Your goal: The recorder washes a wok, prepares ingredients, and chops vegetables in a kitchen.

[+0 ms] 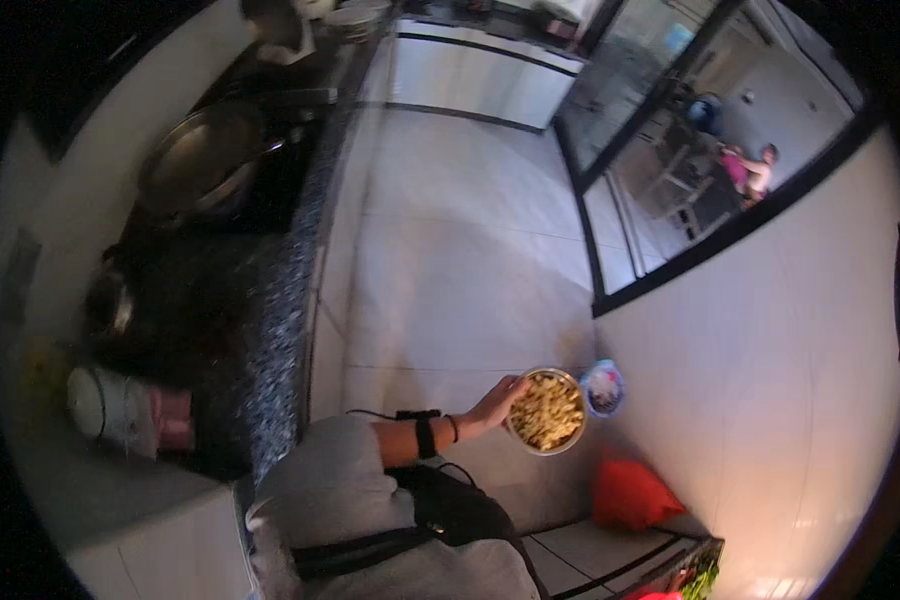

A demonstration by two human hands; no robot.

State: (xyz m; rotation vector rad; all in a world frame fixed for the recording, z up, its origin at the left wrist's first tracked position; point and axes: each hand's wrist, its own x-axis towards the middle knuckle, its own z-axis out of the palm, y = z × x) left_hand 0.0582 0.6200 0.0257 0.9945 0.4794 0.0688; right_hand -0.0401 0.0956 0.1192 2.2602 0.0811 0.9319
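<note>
My left hand point(501, 405) grips the left side of a round metal bowl point(547, 411) filled with small, pale yellow-brown pieces of food. The bowl is held above the tiled floor, just left of a small blue-rimmed container point(602, 388) by the wall. A black band and a thin dark bracelet circle the wrist and forearm. My right hand is out of view.
Along the left runs a dark stone counter point(277, 352) with a wok point(202, 161) on the stove and a white and pink container point(131, 411). A red bag point(634, 493) lies by the wall at lower right, near green vegetables point(701, 581). A person point(754, 172) is beyond the black-framed glass door point(645, 281).
</note>
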